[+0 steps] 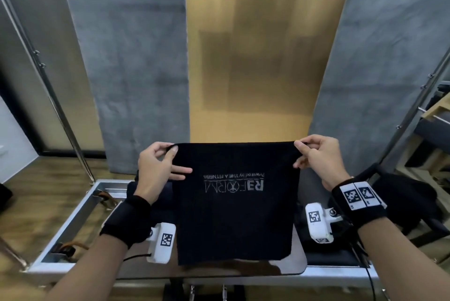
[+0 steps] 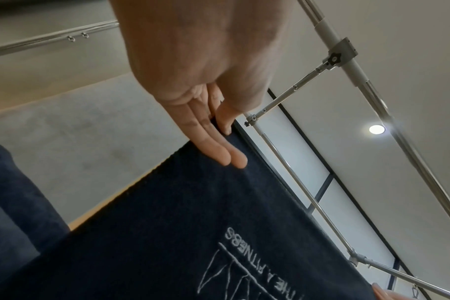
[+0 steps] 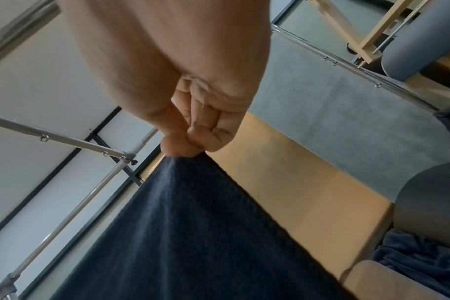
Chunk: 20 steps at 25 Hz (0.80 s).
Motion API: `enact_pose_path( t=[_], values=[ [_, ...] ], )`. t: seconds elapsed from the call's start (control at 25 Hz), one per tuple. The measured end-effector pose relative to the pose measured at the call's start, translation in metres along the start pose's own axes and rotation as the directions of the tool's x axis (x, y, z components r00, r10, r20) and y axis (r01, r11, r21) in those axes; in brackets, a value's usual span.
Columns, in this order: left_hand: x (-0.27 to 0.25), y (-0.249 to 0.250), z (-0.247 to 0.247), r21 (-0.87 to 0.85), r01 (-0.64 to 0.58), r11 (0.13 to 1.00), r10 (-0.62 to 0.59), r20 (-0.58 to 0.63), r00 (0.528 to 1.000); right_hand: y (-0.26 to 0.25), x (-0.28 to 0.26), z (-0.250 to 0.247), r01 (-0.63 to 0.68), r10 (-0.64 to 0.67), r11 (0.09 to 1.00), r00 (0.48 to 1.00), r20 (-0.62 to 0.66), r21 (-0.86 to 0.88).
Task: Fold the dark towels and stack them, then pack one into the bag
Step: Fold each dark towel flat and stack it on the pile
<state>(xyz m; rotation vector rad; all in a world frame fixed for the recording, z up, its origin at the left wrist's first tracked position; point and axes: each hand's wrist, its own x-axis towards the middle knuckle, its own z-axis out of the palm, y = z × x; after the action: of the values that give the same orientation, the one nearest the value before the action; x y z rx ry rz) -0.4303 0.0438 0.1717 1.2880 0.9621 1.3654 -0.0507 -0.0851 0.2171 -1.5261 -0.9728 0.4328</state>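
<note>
A dark towel [image 1: 235, 215] with pale upside-down lettering hangs in the air in front of me, held up by its top edge. My left hand [image 1: 168, 157] pinches the top left corner with the thumb, while two fingers lie straight along the cloth [image 2: 219, 146]. My right hand [image 1: 305, 148] pinches the top right corner [image 3: 183, 152] between thumb and curled fingers. The towel's lower edge hangs just above the dark tabletop [image 1: 298, 261]. More dark fabric [image 1: 409, 201] lies heaped at the right, behind my right wrist.
The table's metal frame [image 1: 80, 215] runs along the left and front. Chrome poles [image 1: 60, 110] rise on both sides. Grey and gold panels [image 1: 255, 57] stand behind. A wooden rack and padded equipment [image 1: 435, 115] crowd the far right.
</note>
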Motion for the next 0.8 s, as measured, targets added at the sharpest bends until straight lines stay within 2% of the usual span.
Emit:
enact_pose_path(
  t=[0.12, 0.36, 0.48, 0.6, 0.72, 0.8],
  values=[
    [0.016, -0.012, 0.010, -0.081, 0.051, 0.995, -0.048, 0.038, 0.998, 0.011, 0.016, 0.015, -0.031, 0.029, 0.996, 0.999, 0.030, 0.079],
    [0.037, -0.011, 0.030, -0.189, -0.068, 0.980, 0.065, -0.024, 0.998, 0.018, 0.034, 0.011, 0.065, -0.064, 0.980, 0.998, -0.012, 0.188],
    [0.014, -0.028, 0.024, -0.101, -0.028, 0.994, 0.024, -0.040, 0.999, 0.040, 0.013, 0.003, 0.016, -0.022, 0.971, 0.999, 0.024, 0.239],
    [-0.032, -0.070, 0.008, -0.003, 0.084, 0.996, -0.084, -0.044, 0.995, 0.089, -0.031, 0.004, -0.124, 0.115, 0.955, 0.992, 0.051, 0.269],
    [-0.085, -0.121, -0.003, 0.208, 0.222, 0.953, -0.219, -0.036, 0.975, 0.151, -0.086, 0.013, -0.303, 0.299, 0.941, 0.953, 0.053, 0.148],
    [-0.113, -0.152, -0.010, 0.386, 0.305, 0.871, -0.306, -0.060, 0.950, 0.187, -0.119, 0.016, -0.403, 0.402, 0.915, 0.914, 0.059, 0.008]
  ],
)
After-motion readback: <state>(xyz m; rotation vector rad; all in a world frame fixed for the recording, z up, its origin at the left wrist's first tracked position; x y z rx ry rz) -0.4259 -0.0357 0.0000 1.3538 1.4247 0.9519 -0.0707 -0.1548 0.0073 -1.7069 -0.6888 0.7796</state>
